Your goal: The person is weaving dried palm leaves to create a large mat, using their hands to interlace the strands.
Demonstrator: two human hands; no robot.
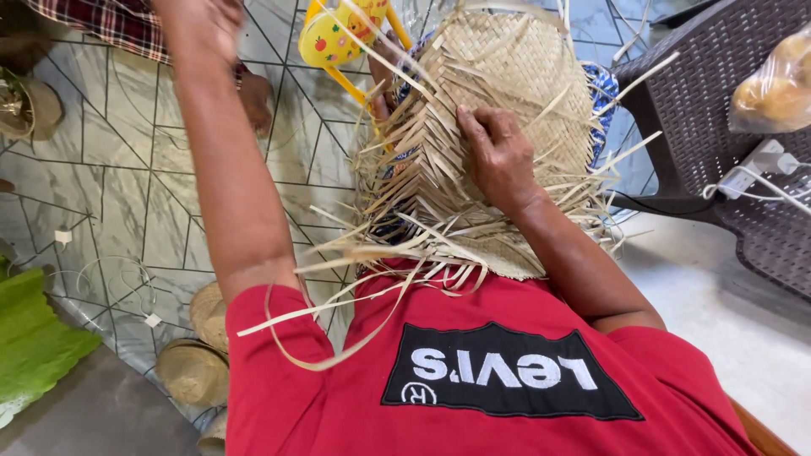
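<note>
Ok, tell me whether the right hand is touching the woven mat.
Touching. The head view shows the right hand pressed flat on the woven mat, fingers spread across its strips.

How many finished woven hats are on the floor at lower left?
3. One hat lies by the left upper arm, a second hat just below it, and a third hat shows only partly at the bottom edge. The red shirt may hide more.

The woven mat (498, 101) is of dry, matt straw-coloured strips, rough and frayed at the loose ends. The floor (127, 169) is glossy marble-look tile, the chair (718, 101) dark plastic wicker, the shirt (507, 380) soft red cloth.
</note>
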